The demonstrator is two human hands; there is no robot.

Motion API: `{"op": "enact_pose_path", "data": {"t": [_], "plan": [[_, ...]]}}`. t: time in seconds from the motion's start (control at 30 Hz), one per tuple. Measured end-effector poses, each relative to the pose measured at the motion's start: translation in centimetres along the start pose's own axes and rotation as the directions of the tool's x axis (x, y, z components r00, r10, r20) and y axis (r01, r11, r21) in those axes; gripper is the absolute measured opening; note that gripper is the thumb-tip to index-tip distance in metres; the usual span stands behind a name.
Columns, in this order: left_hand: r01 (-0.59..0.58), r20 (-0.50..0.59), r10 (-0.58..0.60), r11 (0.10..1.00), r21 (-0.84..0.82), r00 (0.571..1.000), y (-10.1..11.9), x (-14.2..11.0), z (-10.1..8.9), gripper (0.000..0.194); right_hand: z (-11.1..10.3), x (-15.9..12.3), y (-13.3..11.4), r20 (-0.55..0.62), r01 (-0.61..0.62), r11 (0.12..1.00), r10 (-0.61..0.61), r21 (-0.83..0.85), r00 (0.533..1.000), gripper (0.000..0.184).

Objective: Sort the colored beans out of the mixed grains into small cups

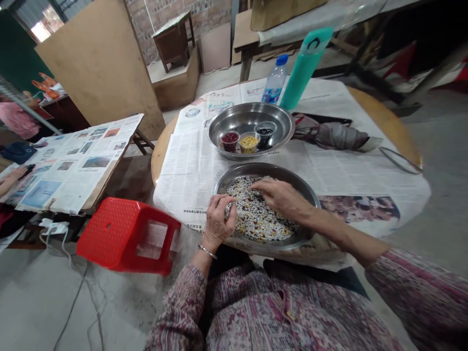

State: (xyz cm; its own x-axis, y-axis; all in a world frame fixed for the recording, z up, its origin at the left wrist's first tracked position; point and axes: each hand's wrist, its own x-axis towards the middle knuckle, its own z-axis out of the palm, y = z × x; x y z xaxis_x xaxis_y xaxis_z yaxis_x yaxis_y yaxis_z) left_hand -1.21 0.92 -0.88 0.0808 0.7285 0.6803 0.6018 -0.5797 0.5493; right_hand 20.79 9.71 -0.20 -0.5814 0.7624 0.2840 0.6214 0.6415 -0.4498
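Observation:
A round steel basin [315, 199] at the table's near edge holds a mix of white grains with yellow, dark red and black beans [261, 222]. My left hand [218, 220], with a bangle at its wrist, is at the basin's left rim, its fingers curled towards the thumb. Over the far part of the mix, my right hand [281, 196] bends its fingers down, index finger foremost. What either hand holds, if anything, is hidden. Behind, a second steel basin [215, 122] carries clear cups of red beans [230, 140], yellow beans [249, 142] and black beans [265, 131].
Newspaper [190, 165] covers the round table. A water bottle [275, 80], a teal bottle [306, 68] and a folded grey umbrella [332, 135] stand or lie beyond the basins. A red stool [109, 234] is on the left. Another person's hand [12, 179] rests at the left table.

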Motion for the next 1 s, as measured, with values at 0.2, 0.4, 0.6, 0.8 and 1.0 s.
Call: {"op": "enact_pose_path", "data": {"t": [0.2,0.4,0.6,0.8,1.0], "plan": [[0.005,-0.002,-0.005,1.0,0.003,1.0,0.0,0.0,0.0,0.013,-1.6,-3.6,1.4,-0.055,-0.144,0.973,0.136,-0.181,0.989,0.038],[-0.017,-0.022,0.017,1.0,0.008,1.0,0.1,0.1,-0.1,0.013,0.0,-5.8,-1.8,0.029,-0.069,0.996,0.071,-0.049,0.997,0.024],[-0.005,-0.018,0.005,1.0,0.011,1.0,0.1,0.1,-0.1,0.013,2.1,-2.7,-5.2,0.025,0.095,0.984,-0.1,0.15,0.995,0.026],[0.018,-0.017,-0.017,1.0,0.024,1.0,0.3,0.1,-0.1,0.012,1.3,-1.0,-5.7,0.125,0.35,0.934,-0.357,0.077,0.926,0.018],[-0.003,-0.024,0.003,1.0,0.003,1.0,0.1,0.1,0.1,0.013,-0.7,-1.6,-0.5,-0.02,0.12,0.982,-0.124,-0.144,0.992,0.022]]}}
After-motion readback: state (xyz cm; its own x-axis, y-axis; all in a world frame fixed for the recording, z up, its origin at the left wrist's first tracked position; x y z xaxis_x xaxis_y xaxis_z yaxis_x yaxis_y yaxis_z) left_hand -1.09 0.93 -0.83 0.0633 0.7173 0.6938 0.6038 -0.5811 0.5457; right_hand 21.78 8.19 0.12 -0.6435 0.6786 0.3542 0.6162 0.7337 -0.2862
